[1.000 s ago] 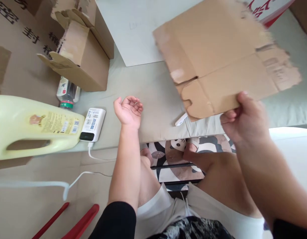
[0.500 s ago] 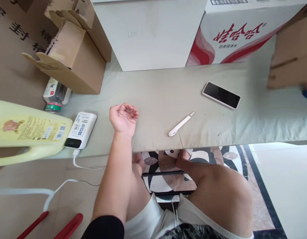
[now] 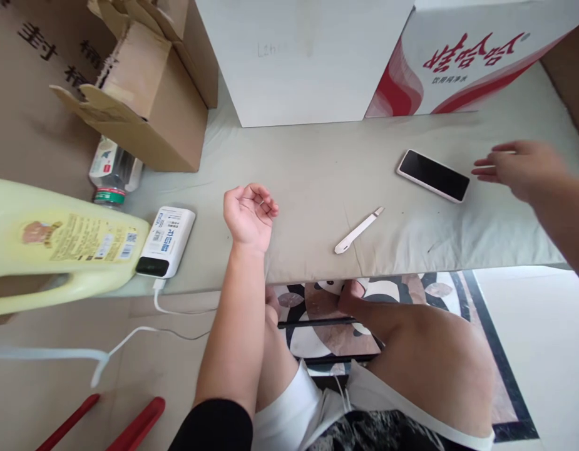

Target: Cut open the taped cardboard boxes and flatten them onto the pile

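Note:
My left hand (image 3: pixel 251 216) rests palm up on the cloth-covered table, its fingers loosely curled and nothing in them. To its right lies a white craft knife (image 3: pixel 358 232) with a short blade, not touched by either hand. My right hand (image 3: pixel 517 168) reaches in from the right edge. Its fingers are stretched out and point toward a phone (image 3: pixel 434 176) with a dark screen, a small gap away. Nothing shows in the right hand.
A white box (image 3: pixel 308 69) and a red-and-white carton (image 3: pixel 458 69) stand at the back. On the left are a cardboard box (image 3: pixel 176 125), a plastic bottle (image 3: pixel 109 172), a yellow jug (image 3: pixel 82 244) and a white power bank (image 3: pixel 169 235) with a cable (image 3: pixel 176 311).
A blurred piece of cardboard at the right has gone from over the table. My right hand has come into view there, empty. The left hand keeps its pose while the view shifts slightly.

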`<state>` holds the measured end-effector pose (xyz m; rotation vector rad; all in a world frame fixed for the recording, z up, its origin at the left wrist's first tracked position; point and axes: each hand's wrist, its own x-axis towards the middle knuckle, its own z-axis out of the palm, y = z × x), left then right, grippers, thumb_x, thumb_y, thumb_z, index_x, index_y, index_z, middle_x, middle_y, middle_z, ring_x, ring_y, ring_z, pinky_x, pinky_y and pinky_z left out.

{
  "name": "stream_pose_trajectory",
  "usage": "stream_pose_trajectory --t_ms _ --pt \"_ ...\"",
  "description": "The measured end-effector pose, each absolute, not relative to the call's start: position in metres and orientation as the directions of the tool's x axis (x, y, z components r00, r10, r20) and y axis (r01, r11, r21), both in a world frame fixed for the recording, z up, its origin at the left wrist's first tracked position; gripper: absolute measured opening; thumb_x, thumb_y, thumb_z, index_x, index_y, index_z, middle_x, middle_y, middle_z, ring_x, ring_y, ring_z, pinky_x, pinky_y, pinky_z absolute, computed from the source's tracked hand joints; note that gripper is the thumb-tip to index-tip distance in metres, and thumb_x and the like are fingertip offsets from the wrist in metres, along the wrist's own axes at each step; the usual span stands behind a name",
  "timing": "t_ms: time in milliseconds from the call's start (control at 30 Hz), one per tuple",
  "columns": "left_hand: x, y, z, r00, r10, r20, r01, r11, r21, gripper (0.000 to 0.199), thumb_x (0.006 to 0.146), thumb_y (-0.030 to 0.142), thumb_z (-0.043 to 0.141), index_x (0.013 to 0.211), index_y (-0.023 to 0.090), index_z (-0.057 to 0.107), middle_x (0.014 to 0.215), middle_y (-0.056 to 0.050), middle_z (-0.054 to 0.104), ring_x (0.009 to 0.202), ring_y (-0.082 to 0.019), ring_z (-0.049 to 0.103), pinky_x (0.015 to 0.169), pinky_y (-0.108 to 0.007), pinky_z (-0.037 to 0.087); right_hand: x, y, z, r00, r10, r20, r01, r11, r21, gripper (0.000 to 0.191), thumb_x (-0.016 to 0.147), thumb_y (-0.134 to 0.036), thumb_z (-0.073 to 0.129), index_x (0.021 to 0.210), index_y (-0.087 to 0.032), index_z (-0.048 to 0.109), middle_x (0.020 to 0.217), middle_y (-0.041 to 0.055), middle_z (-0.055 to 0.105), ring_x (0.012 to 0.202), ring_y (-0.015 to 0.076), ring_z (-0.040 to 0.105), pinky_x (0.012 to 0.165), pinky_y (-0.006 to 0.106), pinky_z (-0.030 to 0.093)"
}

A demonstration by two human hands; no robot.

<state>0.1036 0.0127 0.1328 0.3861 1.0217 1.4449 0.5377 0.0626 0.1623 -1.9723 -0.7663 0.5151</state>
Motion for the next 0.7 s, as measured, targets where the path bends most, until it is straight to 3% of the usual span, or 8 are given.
stream_pose_trajectory --t_ms 100,200,367,500,600,700 --pt "0.099 0.006 0.136 -0.208 0.920 -0.331 -0.657 0.119 0.744 0.042 0.090 0.045 0.039 0.062 0.019 0.054 0.058 -0.002 0.048 0.045 -0.012 0.048 0.045 -0.025 0.039 0.486 0.069 0.178 0.629 0.763 -0.149 0.388 -0.474 -0.790 0.029 0.077 0.009 0.057 0.065 -0.017 0.059 0.057 0.0053 0.064 0.048 0.0103 0.062 0.057 0.032 0.047" --pt "0.090 -0.001 0.138 -0.239 0.917 -0.320 -0.681 0.076 0.728 0.041 0.090 0.044 0.039 0.061 0.018 0.052 0.058 -0.001 0.044 0.044 -0.010 0.046 0.044 -0.023 0.036 0.415 0.078 0.183 0.398 0.906 -0.144 0.531 -0.355 -0.770 0.018 0.077 0.002 0.067 0.083 -0.015 0.068 0.062 0.0010 0.068 0.054 0.0086 0.061 0.065 0.030 0.048" --pt "0.072 -0.006 0.141 -0.249 0.912 -0.327 -0.717 0.054 0.695 0.044 0.093 0.045 0.036 0.059 0.018 0.047 0.057 0.001 0.038 0.043 -0.009 0.041 0.043 -0.022 0.032 0.274 0.087 0.175 -0.050 0.997 -0.052 0.622 -0.009 -0.783 0.029 0.075 0.001 0.071 0.093 -0.021 0.075 0.081 -0.0036 0.073 0.067 0.0060 0.057 0.072 0.021 0.048" --pt "0.061 -0.004 0.142 -0.259 0.909 -0.326 -0.729 0.037 0.684 0.047 0.095 0.046 0.034 0.060 0.018 0.046 0.058 0.001 0.036 0.044 -0.009 0.039 0.044 -0.022 0.032 0.165 0.091 0.182 -0.443 0.886 0.135 0.591 0.403 -0.699 0.033 0.075 0.000 0.067 0.095 -0.025 0.073 0.113 -0.0013 0.072 0.086 0.0127 0.067 0.097 0.032 0.055" --pt "0.055 -0.002 0.142 -0.274 0.910 -0.313 -0.730 0.015 0.683 0.046 0.096 0.048 0.037 0.062 0.019 0.045 0.060 0.000 0.040 0.045 -0.009 0.039 0.046 -0.023 0.033 0.102 0.094 0.186 -0.585 0.794 0.166 0.528 0.528 -0.665 0.038 0.084 -0.005 0.050 0.111 -0.025 0.069 0.156 -0.0026 0.045 0.118 0.0176 0.067 0.111 0.041 0.051" --pt "0.048 -0.001 0.144 -0.320 0.883 -0.343 -0.755 -0.020 0.656 0.044 0.096 0.048 0.035 0.063 0.020 0.039 0.058 0.000 0.038 0.046 -0.009 0.037 0.047 -0.024 0.032 0.059 0.100 0.178 -0.626 0.758 0.181 0.484 0.560 -0.672 0.046 0.086 -0.008 0.042 0.120 -0.028 0.064 0.164 -0.0103 0.028 0.139 0.0207 0.055 0.113 0.041 0.049"
